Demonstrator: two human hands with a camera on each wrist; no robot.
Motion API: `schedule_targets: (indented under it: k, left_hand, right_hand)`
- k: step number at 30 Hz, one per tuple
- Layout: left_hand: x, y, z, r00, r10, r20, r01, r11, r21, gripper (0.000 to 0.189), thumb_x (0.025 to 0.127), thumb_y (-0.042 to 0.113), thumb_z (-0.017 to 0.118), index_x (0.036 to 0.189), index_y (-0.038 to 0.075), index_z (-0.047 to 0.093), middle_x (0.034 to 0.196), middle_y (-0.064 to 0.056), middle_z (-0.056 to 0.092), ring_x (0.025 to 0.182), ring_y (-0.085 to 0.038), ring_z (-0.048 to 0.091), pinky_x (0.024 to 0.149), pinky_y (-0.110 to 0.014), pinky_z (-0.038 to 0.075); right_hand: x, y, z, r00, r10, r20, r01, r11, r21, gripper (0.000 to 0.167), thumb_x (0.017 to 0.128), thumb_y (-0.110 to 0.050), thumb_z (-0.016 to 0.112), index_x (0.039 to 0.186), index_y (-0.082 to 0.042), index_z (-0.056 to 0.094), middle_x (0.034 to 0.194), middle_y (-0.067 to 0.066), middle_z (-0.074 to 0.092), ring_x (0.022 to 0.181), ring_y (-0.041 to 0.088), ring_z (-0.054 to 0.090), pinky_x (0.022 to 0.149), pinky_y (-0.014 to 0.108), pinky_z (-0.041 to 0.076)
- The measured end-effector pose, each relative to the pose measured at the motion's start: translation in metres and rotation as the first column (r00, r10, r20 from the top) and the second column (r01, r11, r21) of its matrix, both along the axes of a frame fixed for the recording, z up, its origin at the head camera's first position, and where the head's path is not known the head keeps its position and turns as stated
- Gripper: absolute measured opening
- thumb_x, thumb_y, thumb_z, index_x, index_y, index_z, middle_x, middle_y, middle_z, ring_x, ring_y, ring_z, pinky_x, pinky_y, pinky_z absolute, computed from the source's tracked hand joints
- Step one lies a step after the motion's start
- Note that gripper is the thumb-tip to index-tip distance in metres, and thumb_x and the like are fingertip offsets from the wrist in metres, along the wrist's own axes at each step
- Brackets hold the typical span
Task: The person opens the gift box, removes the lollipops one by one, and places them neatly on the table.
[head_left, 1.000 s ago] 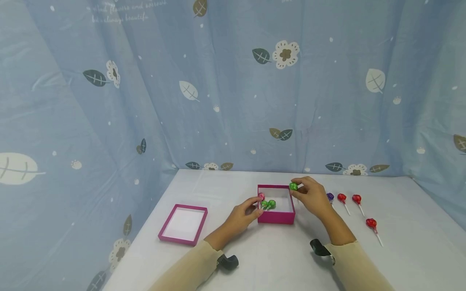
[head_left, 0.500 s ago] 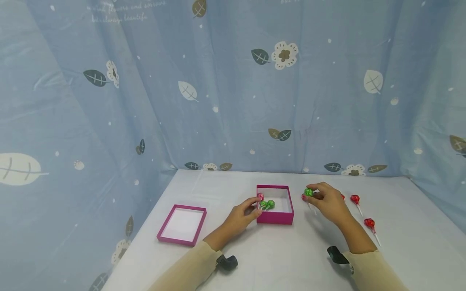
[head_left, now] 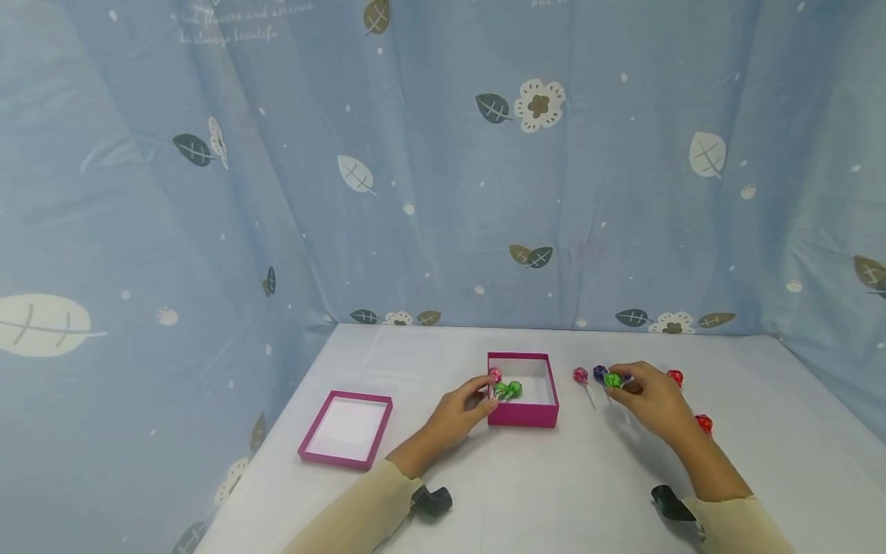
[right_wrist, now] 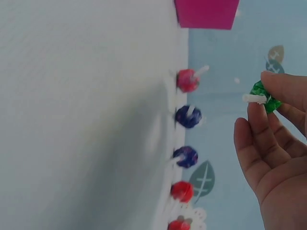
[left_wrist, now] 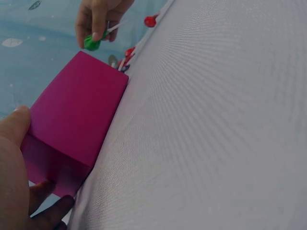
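Observation:
My left hand grips the left side of an open magenta box, fingers at the rim and thumb near the front corner. Inside that box lie a pink lollipop and two green lollipops, partly behind the fingers. Over the table to the right, my right hand pinches another green lollipop by its wrapped head, the white stick pointing away from the palm in the right wrist view. Below and around it are a pink lollipop and purple lollipops on the table.
The magenta-rimmed lid lies at the left on the white table. Red lollipops lie right of the right hand, partly covered by it. A blue patterned curtain hangs behind and at the sides.
The right hand has moved rightward and slightly nearer with the green lollipop, from the box's right rim to above the row of lollipops, uncovering the pink one. The left hand stays on the box.

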State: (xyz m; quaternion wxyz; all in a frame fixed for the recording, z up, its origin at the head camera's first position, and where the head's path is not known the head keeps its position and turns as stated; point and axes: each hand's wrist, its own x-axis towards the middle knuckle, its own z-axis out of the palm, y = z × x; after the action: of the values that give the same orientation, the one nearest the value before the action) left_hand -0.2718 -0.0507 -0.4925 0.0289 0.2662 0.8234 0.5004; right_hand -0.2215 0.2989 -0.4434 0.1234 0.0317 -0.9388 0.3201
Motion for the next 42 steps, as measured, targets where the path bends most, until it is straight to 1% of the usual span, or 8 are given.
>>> schedule_targets:
  k: [3,6,10,14,19,25,34,42]
  left_hand:
    - [-0.001,0.0,-0.002,1.0,0.003,-0.004,-0.003,1.0,-0.002,0.052,0.094,0.047,0.06,0.141,0.024,0.052,0.144,0.001,0.048,0.124,-0.022,0.053,0.101,-0.036,0.044]
    - [-0.002,-0.001,-0.003,1.0,0.006,0.0,-0.006,1.0,-0.009,0.053,0.094,0.048,0.06,0.141,0.025,0.052,0.144,0.002,0.048,0.124,-0.021,0.053,0.101,-0.035,0.044]
    - [-0.001,-0.001,-0.002,1.0,0.008,0.005,-0.008,1.0,-0.004,0.052,0.094,0.047,0.06,0.141,0.025,0.052,0.145,0.001,0.048,0.125,-0.022,0.052,0.101,-0.035,0.044]
    - [-0.001,0.0,-0.001,1.0,0.006,0.001,-0.006,1.0,0.015,0.051,0.095,0.045,0.06,0.14,0.023,0.053,0.144,0.0,0.049,0.125,-0.024,0.052,0.102,-0.036,0.043]
    - [-0.002,0.0,-0.001,1.0,0.005,0.003,-0.005,1.0,0.008,0.05,0.095,0.045,0.06,0.14,0.023,0.053,0.143,0.002,0.049,0.126,-0.023,0.052,0.103,-0.035,0.041]
    - [-0.002,-0.001,-0.001,1.0,0.004,-0.001,-0.004,1.0,0.004,0.051,0.095,0.046,0.06,0.14,0.024,0.053,0.144,0.002,0.048,0.125,-0.023,0.052,0.103,-0.035,0.041]
    - [-0.003,0.0,-0.004,1.0,0.015,-0.002,-0.015,1.0,-0.008,0.051,0.094,0.047,0.06,0.14,0.026,0.053,0.144,0.004,0.047,0.125,-0.018,0.052,0.102,-0.031,0.042]
    - [-0.003,0.0,-0.005,1.0,0.017,0.004,-0.017,1.0,-0.008,0.052,0.094,0.048,0.061,0.141,0.027,0.052,0.144,0.005,0.047,0.125,-0.018,0.051,0.102,-0.03,0.042]
  right_hand:
    - [0.005,0.006,-0.003,1.0,0.004,-0.006,-0.004,1.0,0.001,0.04,0.089,-0.019,0.072,0.124,-0.004,0.063,0.116,0.017,0.061,0.093,0.034,0.063,0.066,0.04,0.058]
    - [0.008,0.013,-0.006,1.0,-0.008,0.006,0.008,1.0,0.011,0.038,0.088,-0.019,0.072,0.122,-0.005,0.064,0.113,0.016,0.062,0.092,0.034,0.064,0.064,0.04,0.057]
    - [0.013,0.023,-0.009,0.998,-0.04,0.052,0.038,0.999,0.037,0.037,0.087,-0.019,0.074,0.12,-0.004,0.065,0.105,0.015,0.063,0.088,0.033,0.063,0.063,0.04,0.056]
    - [0.016,0.033,-0.01,0.993,-0.067,0.1,0.061,0.997,0.054,0.041,0.086,-0.02,0.075,0.121,-0.002,0.063,0.104,0.02,0.063,0.087,0.035,0.062,0.063,0.041,0.056]
    - [0.02,0.046,-0.012,0.989,-0.086,0.124,0.078,0.994,0.07,0.045,0.085,-0.021,0.076,0.122,0.001,0.061,0.116,0.028,0.057,0.091,0.04,0.062,0.066,0.046,0.056]
    - [0.022,0.055,-0.013,0.989,-0.088,0.121,0.079,0.994,0.08,0.042,0.084,-0.02,0.077,0.118,0.0,0.064,0.118,0.026,0.056,0.091,0.038,0.062,0.07,0.05,0.055]
    - [0.024,0.063,-0.015,0.984,-0.072,0.166,0.06,0.995,0.077,0.04,0.083,-0.016,0.077,0.117,0.002,0.064,0.117,0.027,0.058,0.087,0.033,0.063,0.062,0.04,0.054]
    - [0.021,0.066,-0.016,0.965,-0.077,0.252,0.056,0.994,0.091,0.042,0.082,-0.019,0.079,0.115,0.003,0.065,0.108,0.024,0.062,0.087,0.035,0.062,0.063,0.04,0.057]
